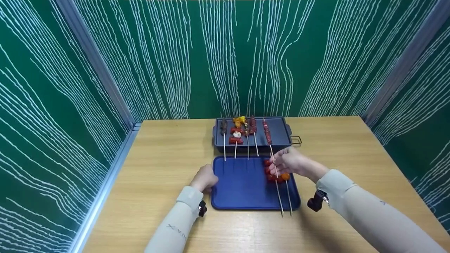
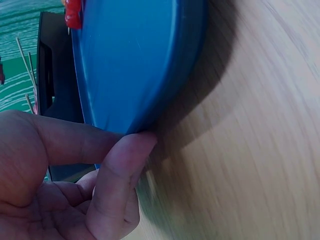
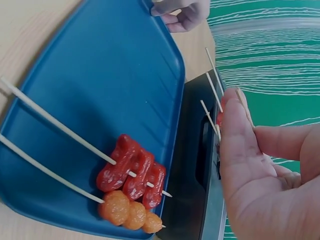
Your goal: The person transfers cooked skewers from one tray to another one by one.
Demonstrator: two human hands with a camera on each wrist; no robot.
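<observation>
My left hand (image 1: 205, 178) pinches the left rim of a blue tray (image 1: 239, 189) between thumb and forefinger, plain in the left wrist view. With thumb and fingers my right hand (image 1: 290, 161) grips the stick of a red meat skewer (image 1: 267, 133). That skewer's meat is over the right part of a dark grill pan (image 1: 281, 131); whether it touches the pan I cannot tell. On the tray's right side lie a skewer of glossy red pieces (image 3: 112, 177) and a skewer of orange balls (image 3: 116, 209), sticks pointing toward me.
Several skewers lie on the pan, including a dark one (image 1: 224, 127), a mixed vegetable one (image 1: 236, 140) and a brownish-red meat one (image 1: 252, 125). Their sticks overhang the pan's front edge. A wire handle (image 1: 297, 140) sticks out at its right. Green patterned panels (image 1: 211, 63) enclose the wooden table (image 1: 165, 147).
</observation>
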